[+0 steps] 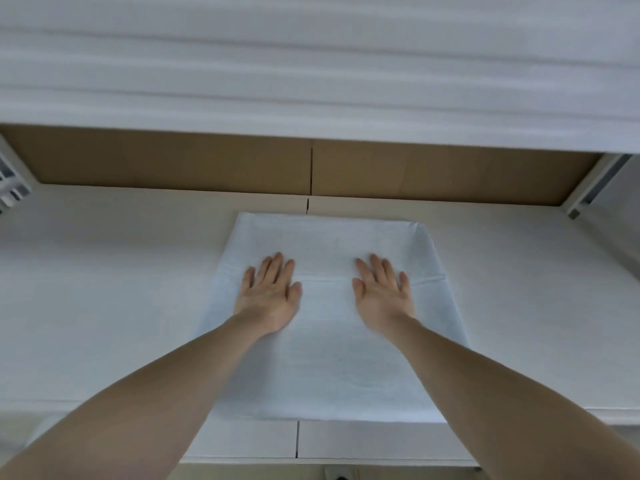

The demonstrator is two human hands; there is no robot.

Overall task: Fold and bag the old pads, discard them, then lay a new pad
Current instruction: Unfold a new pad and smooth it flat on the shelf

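Observation:
A pale blue pad (329, 358) lies spread flat on the white mattress (104, 289), reaching from near the wooden board down to the mattress's front edge. A faint crease crosses it at mid-height. My left hand (268, 294) rests palm down on the pad's left half with straight fingers. My right hand (382, 294) lies flat on the pad's right half, fingers also straight. Neither hand holds anything.
A brown wooden board (173, 164) runs behind the mattress, split by a vertical seam. Above it hangs white striped fabric (311, 64). A white frame rail (595, 185) stands at the right, and a white grille (10, 185) at the left edge.

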